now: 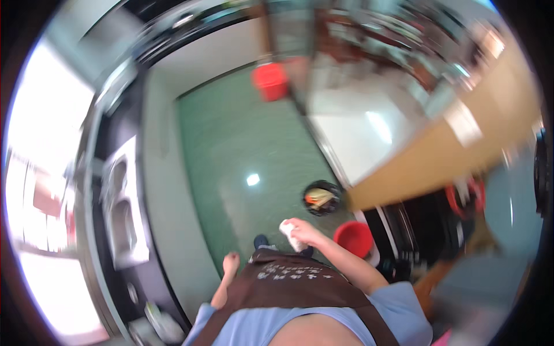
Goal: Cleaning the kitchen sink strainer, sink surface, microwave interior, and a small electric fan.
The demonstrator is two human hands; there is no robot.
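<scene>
My right hand [305,232] grips a white cloth or paper bundle [296,243] in front of the brown apron [298,281], which bears white writing. What exactly the bundle is, the blur hides. On the other side, my left hand [231,261] hangs beside the apron with its fingers curled in, and nothing shows in it. A bin lined in black [322,209] stands on the floor just ahead of my right hand, with beige and orange scraps inside. Closer to my right forearm is a red plastic basin [354,238].
Along the left runs a dark counter [123,116] with a double-bowl steel sink [123,216]. Green flooring [242,142] stretches ahead to a red bucket [270,82]. An open wooden door [415,168] juts out on the right beside a doorway to a white-floored room [350,129].
</scene>
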